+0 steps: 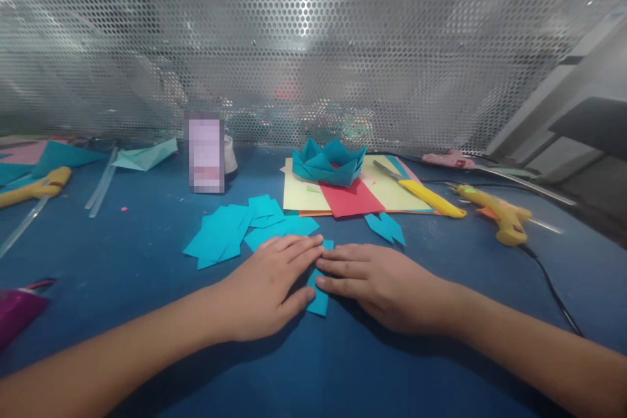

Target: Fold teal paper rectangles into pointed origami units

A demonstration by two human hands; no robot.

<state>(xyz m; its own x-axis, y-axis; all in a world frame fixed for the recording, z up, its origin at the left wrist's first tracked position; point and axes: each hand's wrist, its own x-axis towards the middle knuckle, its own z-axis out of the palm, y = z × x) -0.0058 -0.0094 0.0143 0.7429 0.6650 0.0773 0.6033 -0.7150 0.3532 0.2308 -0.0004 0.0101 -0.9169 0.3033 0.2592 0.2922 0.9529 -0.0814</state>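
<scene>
A narrow strip of blue paper (319, 297), seemingly folded, lies on the table in front of me, partly covered by my fingers. My left hand (272, 287) rests over its left side with outstretched fingers and the thumb near the strip's lower half. From the right, my right hand (386, 284) lays its extended fingertips on the same strip. The two hands almost meet at its upper part. Just beyond my left hand is a loose pile of blue paper pieces (220, 232). Two small folded blue pieces (386, 228) lie beyond my right hand.
Behind the hands, a folded blue paper crown shape (330, 166) sits on stacked coloured sheets (301, 196) with a red paper (353, 199) and a yellow cutter knife (431, 197). A yellow glue gun (509, 219) with its cord lies right. A phone (206, 153) stands upright at back left.
</scene>
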